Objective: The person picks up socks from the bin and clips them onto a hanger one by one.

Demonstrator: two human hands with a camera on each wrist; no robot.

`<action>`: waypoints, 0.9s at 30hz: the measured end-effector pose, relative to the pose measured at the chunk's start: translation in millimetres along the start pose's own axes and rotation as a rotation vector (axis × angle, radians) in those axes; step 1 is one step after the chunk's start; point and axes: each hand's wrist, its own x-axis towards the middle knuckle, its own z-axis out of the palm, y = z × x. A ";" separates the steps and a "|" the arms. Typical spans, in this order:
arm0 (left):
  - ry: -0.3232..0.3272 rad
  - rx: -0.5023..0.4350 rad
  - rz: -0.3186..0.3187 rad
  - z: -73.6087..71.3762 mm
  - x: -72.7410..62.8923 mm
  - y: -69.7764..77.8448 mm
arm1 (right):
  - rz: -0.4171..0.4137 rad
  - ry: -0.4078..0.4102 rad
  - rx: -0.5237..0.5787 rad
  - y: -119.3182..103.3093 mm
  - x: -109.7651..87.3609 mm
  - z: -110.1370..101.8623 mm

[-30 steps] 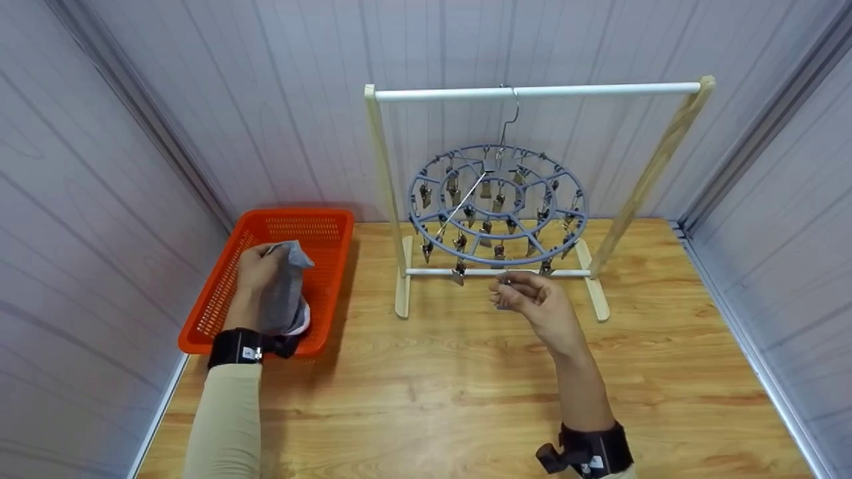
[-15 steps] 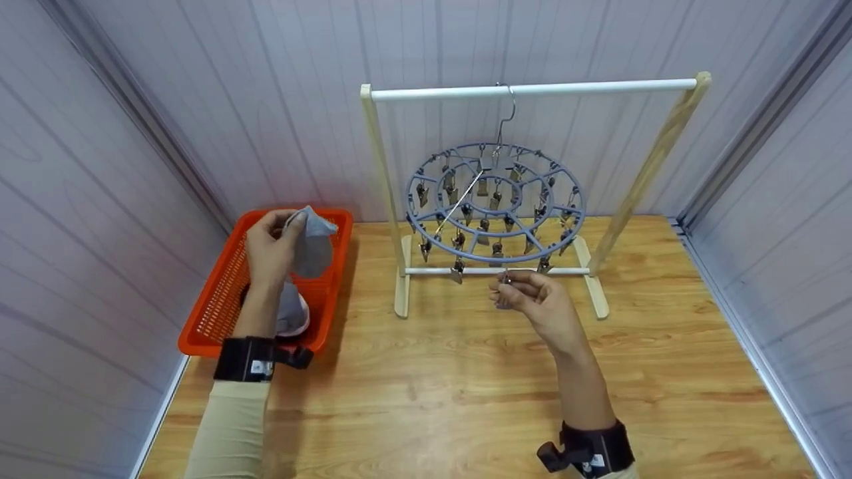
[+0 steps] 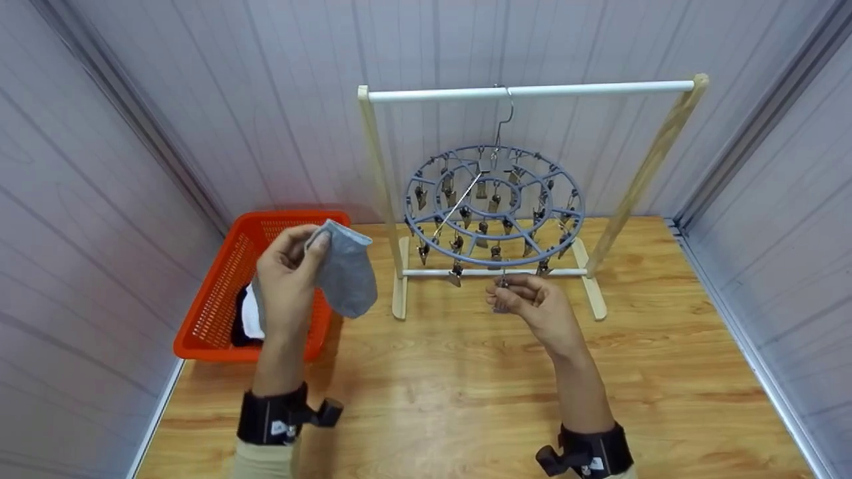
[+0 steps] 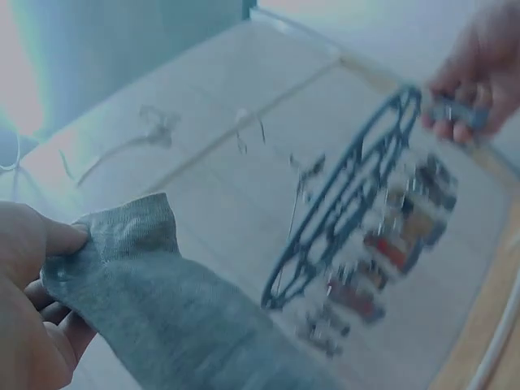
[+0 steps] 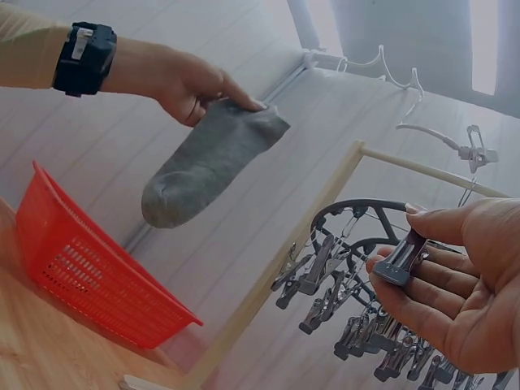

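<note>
A grey sock hangs from my left hand, pinched by its cuff between thumb and fingers, just right of the orange basket. In the left wrist view the sock fills the lower foreground, its foot end cut off by the frame. My right hand pinches a metal clip at the front of the round hanger. The clip's jaws look closed in the right wrist view. Several more metal clips dangle below the hanger's rings. A gap separates the sock from the clip.
The orange basket at left holds black and white cloth pieces, partly hidden by my left forearm. A wooden rack with a white top rod carries the hanger by its hook. Panelled walls enclose the wooden floor.
My left hand has lifted the grey sock out of the basket and brought it right, toward the hanger. The right hand stays nearly still, holding the clip.
</note>
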 end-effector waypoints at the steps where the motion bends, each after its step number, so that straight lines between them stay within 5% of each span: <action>1: -0.002 -0.028 -0.006 3.4 -6.1 1.5 | 0.007 -0.004 0.000 -0.8 0.0 -0.4; 6: -0.001 -0.123 -0.042 23.8 -34.2 0.6 | 0.022 -0.022 0.005 -4.8 0.2 -3.7; 12: 0.006 -0.079 -0.077 47.0 -61.5 -20.8 | 0.039 -0.050 0.035 -7.2 0.2 -6.7; 21: -0.009 -0.055 -0.224 69.0 -80.9 -46.4 | 0.050 -0.044 0.003 -6.8 -2.8 -4.0; 27: -0.077 -0.061 -0.238 81.9 -89.5 -56.0 | 0.040 -0.033 -0.001 -7.6 -1.1 -3.9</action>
